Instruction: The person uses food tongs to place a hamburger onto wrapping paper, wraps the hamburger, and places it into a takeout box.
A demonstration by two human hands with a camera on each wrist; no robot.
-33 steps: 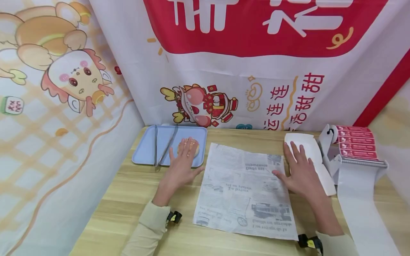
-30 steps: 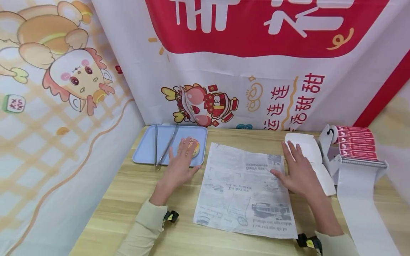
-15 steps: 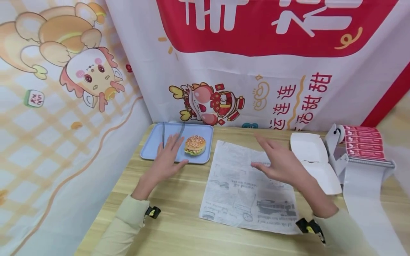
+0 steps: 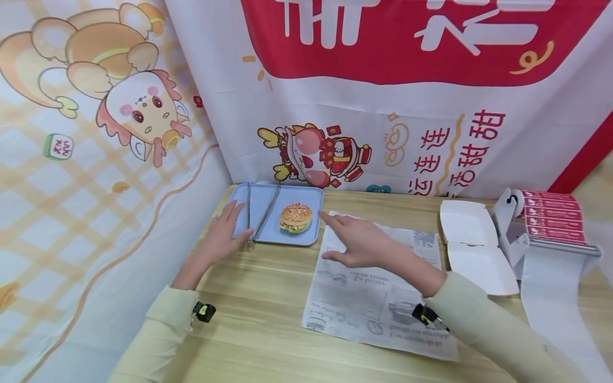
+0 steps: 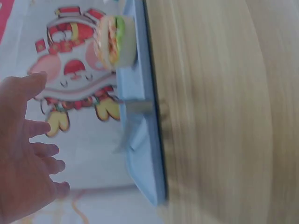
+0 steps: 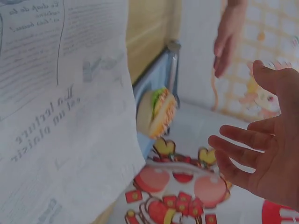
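A sesame-bun burger [image 4: 296, 218] with lettuce sits at the right side of a light blue tray [image 4: 306, 240]. Metal tongs [image 4: 266, 214] lie spread on the tray's left half, their joined end over its front edge. My left hand [image 4: 222, 234] hovers at the tray's left side, thumb near that end, fingers loosely bent in the left wrist view around nothing. My right hand [image 4: 359, 240] is over the printed paper sheet [image 4: 349, 308], its fingertips near the tray's right edge. In the right wrist view the right hand [image 6: 264, 140] holds nothing, fingers spread and slightly bent.
An unfolded white paper box [image 4: 471, 239] lies right of the sheet. Beside it stands a label dispenser [image 4: 512, 234] with a red sticker roll [image 4: 553, 218], its pale backing strip [image 4: 551, 303] trailing forward. Printed cloths [image 4: 383, 96] hang behind and to the left.
My left hand has moved left, off from above the burger to beside the tongs. My right hand has swung left from the paper box across the sheet. The head view has shifted slightly.
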